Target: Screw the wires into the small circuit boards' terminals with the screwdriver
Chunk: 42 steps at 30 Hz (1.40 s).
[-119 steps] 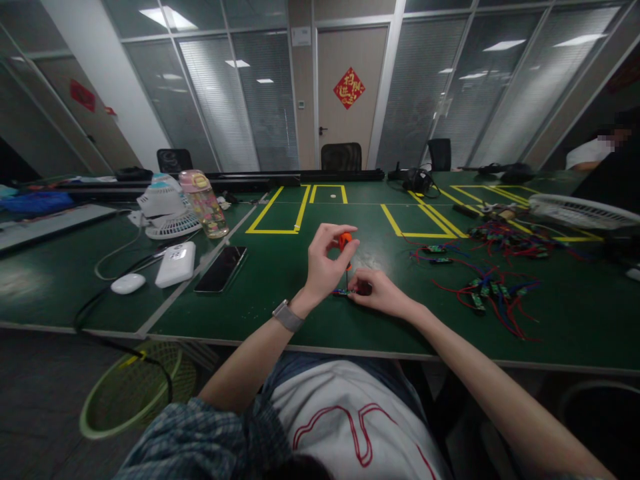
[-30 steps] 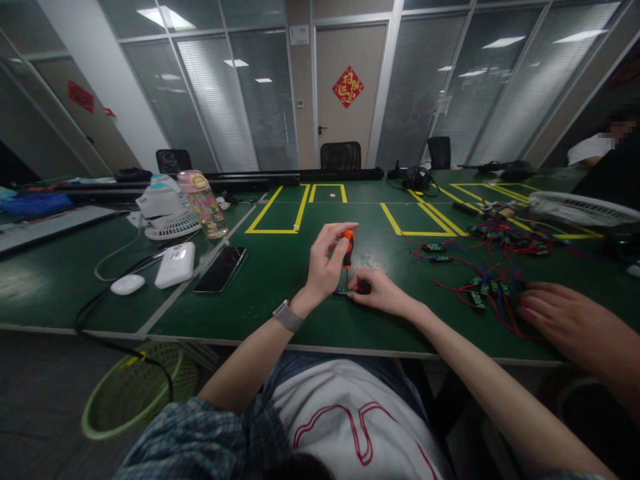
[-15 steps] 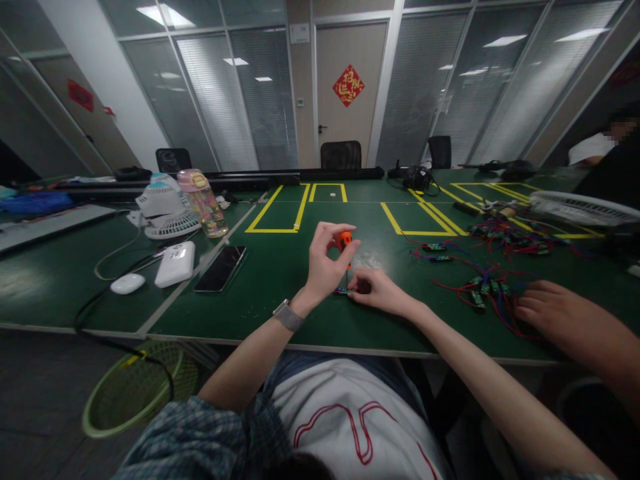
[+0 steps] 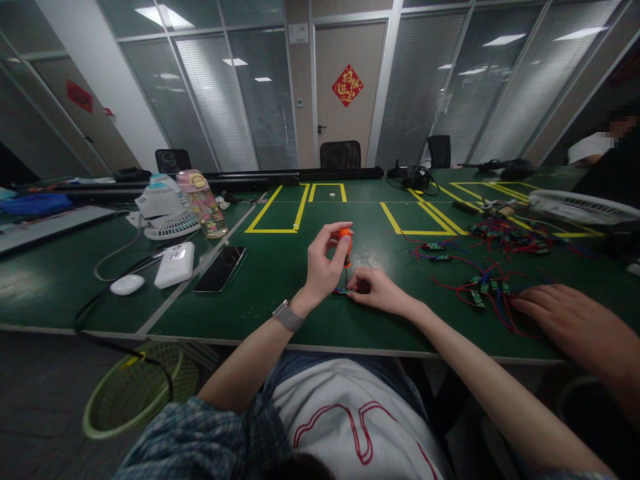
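Note:
An orange-handled screwdriver point(image 4: 345, 233) stands nearly upright in front of me. The fingers and thumb of my left hand point(image 4: 323, 261) are closed around its handle from the left. Its thin shaft reaches down to a small green circuit board point(image 4: 341, 291) on the table. My right hand point(image 4: 381, 292) rests low beside the shaft, its fingertips pinched at the board's right end. Those fingers hide part of the board, so the exact spot under the tip cannot be made out.
Wired circuit boards point(image 4: 490, 287) lie to the right, near a co-worker's hand point(image 4: 560, 310). Behind them is a larger pile of wired boards point(image 4: 510, 235). A phone point(image 4: 221, 269), a white power bank point(image 4: 175, 264) and a bottle point(image 4: 204, 207) are on the left. Yellow tape point(image 4: 273, 231) marks the green table.
My left thumb and fingers have closed in on the screwdriver handle, where they were spread wider before. My right hand stays at the board. The co-worker's hand has shifted slightly.

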Each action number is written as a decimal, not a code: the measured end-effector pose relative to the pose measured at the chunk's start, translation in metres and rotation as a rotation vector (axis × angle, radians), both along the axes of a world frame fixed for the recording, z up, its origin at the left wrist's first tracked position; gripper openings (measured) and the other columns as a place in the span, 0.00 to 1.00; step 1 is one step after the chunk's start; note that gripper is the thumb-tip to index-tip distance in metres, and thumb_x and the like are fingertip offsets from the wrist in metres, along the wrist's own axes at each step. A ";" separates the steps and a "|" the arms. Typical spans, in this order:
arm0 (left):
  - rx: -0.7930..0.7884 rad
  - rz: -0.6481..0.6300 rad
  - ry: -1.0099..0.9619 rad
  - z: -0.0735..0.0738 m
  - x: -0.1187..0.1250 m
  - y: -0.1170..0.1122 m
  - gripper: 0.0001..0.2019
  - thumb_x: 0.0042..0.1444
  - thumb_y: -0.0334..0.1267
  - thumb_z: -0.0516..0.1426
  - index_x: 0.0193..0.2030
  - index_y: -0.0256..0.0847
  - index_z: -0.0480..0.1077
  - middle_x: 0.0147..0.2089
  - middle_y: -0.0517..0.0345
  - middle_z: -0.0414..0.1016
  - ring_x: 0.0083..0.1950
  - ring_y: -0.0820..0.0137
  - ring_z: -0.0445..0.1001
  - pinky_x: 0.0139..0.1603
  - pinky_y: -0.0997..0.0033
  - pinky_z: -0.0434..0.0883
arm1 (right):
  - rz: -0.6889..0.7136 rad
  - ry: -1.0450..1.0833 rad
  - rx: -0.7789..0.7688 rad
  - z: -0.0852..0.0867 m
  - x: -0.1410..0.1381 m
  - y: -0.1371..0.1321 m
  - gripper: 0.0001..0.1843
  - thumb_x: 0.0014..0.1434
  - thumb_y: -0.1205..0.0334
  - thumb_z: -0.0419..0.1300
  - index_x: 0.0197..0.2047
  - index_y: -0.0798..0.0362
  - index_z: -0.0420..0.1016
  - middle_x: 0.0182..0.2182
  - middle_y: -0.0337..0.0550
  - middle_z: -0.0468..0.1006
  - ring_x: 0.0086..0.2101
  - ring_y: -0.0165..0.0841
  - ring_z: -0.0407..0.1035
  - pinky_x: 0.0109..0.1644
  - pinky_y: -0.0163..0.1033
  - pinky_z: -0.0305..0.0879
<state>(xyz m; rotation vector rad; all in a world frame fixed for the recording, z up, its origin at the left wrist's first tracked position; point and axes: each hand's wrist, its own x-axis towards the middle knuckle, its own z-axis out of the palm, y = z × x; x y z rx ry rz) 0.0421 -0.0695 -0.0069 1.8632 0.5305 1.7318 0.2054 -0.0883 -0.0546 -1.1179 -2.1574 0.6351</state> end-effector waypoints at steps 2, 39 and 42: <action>0.046 0.057 0.020 0.001 0.000 0.000 0.10 0.64 0.37 0.56 0.50 0.43 0.72 0.44 0.54 0.73 0.43 0.71 0.73 0.42 0.72 0.72 | 0.004 0.000 -0.001 0.000 0.000 0.000 0.03 0.51 0.69 0.63 0.30 0.55 0.72 0.25 0.37 0.70 0.26 0.28 0.64 0.30 0.33 0.59; 0.049 0.054 0.085 0.002 -0.003 0.000 0.14 0.68 0.39 0.49 0.53 0.45 0.72 0.48 0.52 0.69 0.48 0.68 0.71 0.42 0.70 0.72 | -0.007 0.006 -0.016 0.000 0.000 0.001 0.03 0.51 0.69 0.63 0.30 0.55 0.72 0.26 0.37 0.71 0.26 0.29 0.64 0.31 0.34 0.60; 0.043 0.049 0.076 0.001 -0.002 0.000 0.13 0.68 0.38 0.50 0.53 0.45 0.72 0.47 0.53 0.70 0.46 0.69 0.72 0.41 0.71 0.72 | -0.009 0.007 -0.014 0.000 0.000 0.001 0.03 0.51 0.69 0.63 0.30 0.55 0.72 0.25 0.37 0.70 0.26 0.29 0.64 0.31 0.34 0.60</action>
